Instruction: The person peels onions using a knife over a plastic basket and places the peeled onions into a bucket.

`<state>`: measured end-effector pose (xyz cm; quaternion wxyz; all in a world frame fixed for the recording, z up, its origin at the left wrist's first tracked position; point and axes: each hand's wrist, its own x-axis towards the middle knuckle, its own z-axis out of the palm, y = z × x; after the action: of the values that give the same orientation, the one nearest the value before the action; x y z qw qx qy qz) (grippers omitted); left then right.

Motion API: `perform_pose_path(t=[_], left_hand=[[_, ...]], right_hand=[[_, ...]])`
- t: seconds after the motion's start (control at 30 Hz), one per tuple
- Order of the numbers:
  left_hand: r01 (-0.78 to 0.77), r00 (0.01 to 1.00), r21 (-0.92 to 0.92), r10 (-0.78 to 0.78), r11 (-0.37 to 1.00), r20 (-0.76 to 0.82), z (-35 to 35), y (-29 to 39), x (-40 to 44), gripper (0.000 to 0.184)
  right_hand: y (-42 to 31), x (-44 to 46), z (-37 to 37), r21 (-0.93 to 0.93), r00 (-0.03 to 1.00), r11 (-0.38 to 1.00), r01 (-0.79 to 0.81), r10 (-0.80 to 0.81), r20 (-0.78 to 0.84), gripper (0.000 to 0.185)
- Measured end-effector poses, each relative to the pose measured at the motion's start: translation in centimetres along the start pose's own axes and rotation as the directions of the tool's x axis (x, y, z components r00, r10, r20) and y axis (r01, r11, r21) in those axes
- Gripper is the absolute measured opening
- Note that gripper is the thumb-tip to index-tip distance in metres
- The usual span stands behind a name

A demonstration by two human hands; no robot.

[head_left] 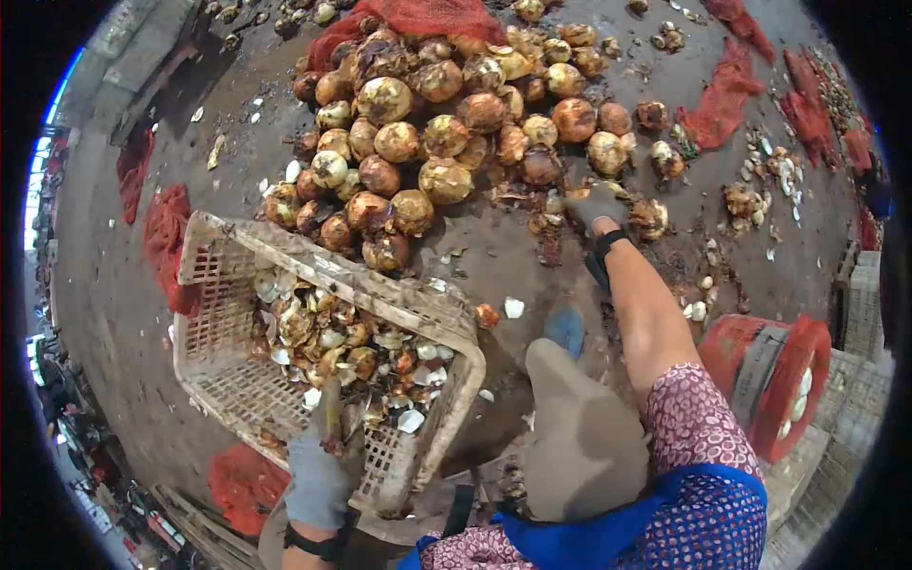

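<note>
My left hand (318, 483), in a grey glove, is closed around a narrow yellow-brown tool (332, 410) that points up over the near side of a dirty plastic crate (328, 271). Onion scraps and skins (353, 334) lie inside the crate. My right hand (593, 203), also gloved, reaches out low over the ground at the edge of the onion pile (418, 142). Its fingers look apart, with nothing visible in them. Just right of it lies a brown-skinned onion (649, 218); loose dry skins (548, 228) lie to its left.
Red mesh lies over the pile's far side (427, 14), with more mesh pieces at right (724, 95) and left (171, 242). A red mesh-wrapped container (760, 380) holding pale bulbs stands by my right side. Peel scraps (781, 171) litter the dirt floor.
</note>
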<state>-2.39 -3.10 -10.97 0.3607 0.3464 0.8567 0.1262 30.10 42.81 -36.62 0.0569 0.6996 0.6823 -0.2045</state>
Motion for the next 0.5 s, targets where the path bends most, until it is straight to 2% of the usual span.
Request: perform_pose_path(t=[0.03, 0.07, 0.1, 0.13, 0.17, 0.2, 0.23, 0.27, 0.3, 0.33, 0.37, 0.4, 0.43, 0.47, 0.5], left_hand=[[0.384, 0.923, -0.476, -0.323, 0.791, 0.209, 0.7, -4.6, 0.8, 0.057], [0.381, 0.925, -0.478, -0.32, 0.792, 0.207, 0.1, -1.9, 0.9, 0.057], [0.132, 0.991, -0.288, -0.121, 0.948, 0.053, -0.4, 1.2, 0.5, 0.053], [-0.122, 0.992, -0.051, 0.119, 0.991, -0.052, -1.0, 4.4, 0.1, 0.05], [-0.329, 0.92, 0.213, 0.363, 0.92, -0.146, -1.5, 5.8, -0.2, 0.04], [-0.335, 0.915, 0.208, 0.37, 0.919, -0.161, -1.5, 5.9, 0.0, 0.04], [-0.414, 0.867, 0.104, 0.426, 0.904, -0.257, -1.3, 5.7, 0.0, 0.04], [-0.493, 0.81, 0.008, 0.463, 0.87, -0.36, -1.4, 5.8, -0.3, 0.041], [-0.354, 0.903, -0.197, 0.279, 0.914, -0.327, -2.1, 7.4, -1.0, 0.041], [-0.354, 0.895, -0.201, 0.268, 0.913, -0.357, -2.8, 8.6, -1.2, 0.041], [-0.587, 0.686, 0.162, 0.594, 0.793, -0.421, -3.8, 9.7, -1.3, 0.042], [-0.67, 0.413, 0.514, 0.845, 0.535, -0.34, -4.8, 10.2, -1.8, 0.044], [-0.75, 0.526, 0.232, 0.771, 0.619, -0.358, -4.4, 9.2, -1.6, 0.047], [-0.759, 0.628, -0.074, 0.698, 0.647, -0.344, -3.9, 8.0, -1.4, 0.05], [-0.753, 0.623, -0.065, 0.678, 0.655, -0.39, -4.6, 8.1, -1.9, 0.05]], right_hand=[[0.2, 0.0, 0.2, 0.003, 1.0, 1.0, 0.002, -0.002, 0.002, 0.066], [0.7, -0.3, 0.1, 0.376, 1.0, 0.926, -0.026, 0.019, 0.022, 0.058], [1.4, -0.8, -0.2, 0.69, 0.999, 0.722, -0.051, 0.029, 0.043, 0.05], [2.2, -1.9, -0.7, 0.905, 0.998, 0.419, -0.07, 0.031, 0.063, 0.044], [-0.7, -6.7, -5.6, 0.97, 0.973, 0.077, -0.229, -0.014, 0.231, 0.047], [-2.0, -9.2, -8.1, 0.974, 0.976, 0.079, -0.213, -0.022, 0.215, 0.047], [-3.1, -11.0, -10.0, 0.991, 0.962, 0.066, -0.116, -0.24, 0.128, 0.055], [-4.4, -13.0, -12.0, 0.999, 0.893, 0.032, -0.024, -0.45, 0.036, 0.064], [-6.4, -15.6, -14.4, 0.992, 0.838, 0.1, 0.079, -0.546, -0.012, 0.068], [-8.6, -18.2, -17.1, 0.97, 0.765, 0.153, 0.19, -0.642, -0.049, 0.071], [-10.8, -20.8, -19.9, 0.933, 0.648, 0.187, 0.308, -0.759, -0.062, 0.076], [-12.9, -23.5, -21.6, 0.902, 0.563, 0.213, 0.376, -0.826, -0.04, 0.084], [-14.8, -25.3, -23.4, 0.855, 0.401, 0.231, 0.465, -0.916, 0.03, 0.087], [-16.8, -28.1, -24.5, 0.911, 0.281, 0.171, 0.375, -0.958, 0.064, 0.087], [-18.7, -30.8, -25.8, 0.852, 0.178, 0.133, 0.506, -0.983, 0.048, 0.09]])
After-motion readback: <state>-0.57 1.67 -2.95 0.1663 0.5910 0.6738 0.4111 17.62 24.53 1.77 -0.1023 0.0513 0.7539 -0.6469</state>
